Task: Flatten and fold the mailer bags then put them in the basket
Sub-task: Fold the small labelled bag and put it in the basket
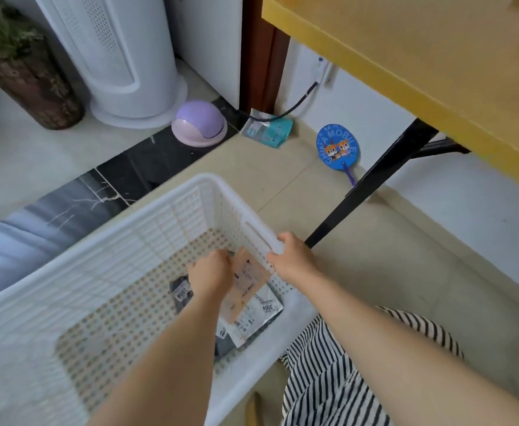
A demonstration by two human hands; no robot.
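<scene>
A white perforated plastic basket (147,219) stands on the floor below me. My left hand (210,275) reaches down inside it and grips a folded tan mailer bag (247,282) by its upper edge. My right hand (292,256) is closed on the basket's right rim. Under the tan bag lie a folded white mailer (261,318) with a label and a dark mailer (182,295), both on the basket floor.
A yellow table (421,63) with a black leg (365,186) stands on the right. On the floor beyond are a blue hand fan (338,147), a purple lidded bin (199,123), a teal packet (267,129), a white tower appliance (113,56) and a potted plant (27,72). Striped clothing (328,379) is beside the basket.
</scene>
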